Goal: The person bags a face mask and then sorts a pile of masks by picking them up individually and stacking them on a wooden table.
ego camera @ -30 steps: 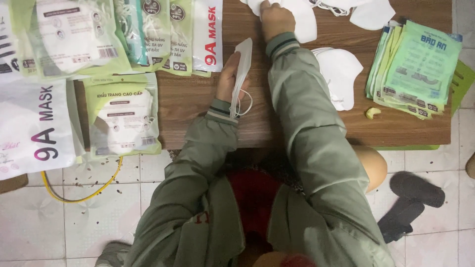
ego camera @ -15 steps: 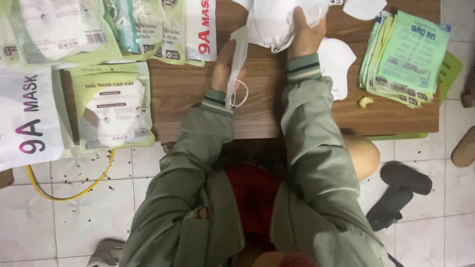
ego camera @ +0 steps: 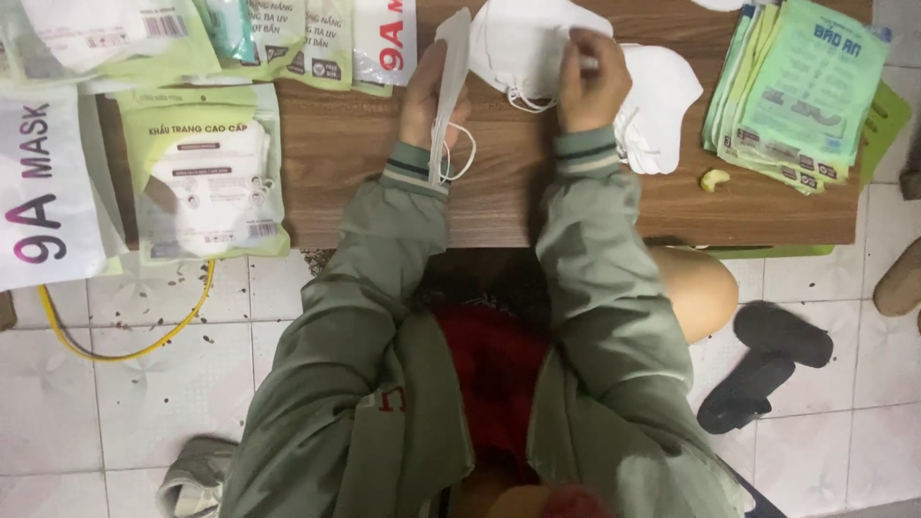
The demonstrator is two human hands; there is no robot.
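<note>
Head view, folded mask [ego camera: 449, 91] in left hand [ego camera: 427, 91], white mask [ego camera: 528, 43] under right hand [ego camera: 590, 82]

I count two hands over the wooden table [ego camera: 384, 163], the left hand [ego camera: 427, 91] and right hand [ego camera: 592, 84], each with one white mask: a folded mask [ego camera: 449, 77] and a flat mask [ego camera: 523, 43]. Right of the table lies one pair of black sandals [ego camera: 763, 369]; on its right end I see one stack of green packets [ego camera: 801, 91], and off its left edge one yellow cable [ego camera: 144, 331].

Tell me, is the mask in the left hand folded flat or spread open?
Folded flat: the mask shows as a thin edge-on strip in the left hand.
</note>
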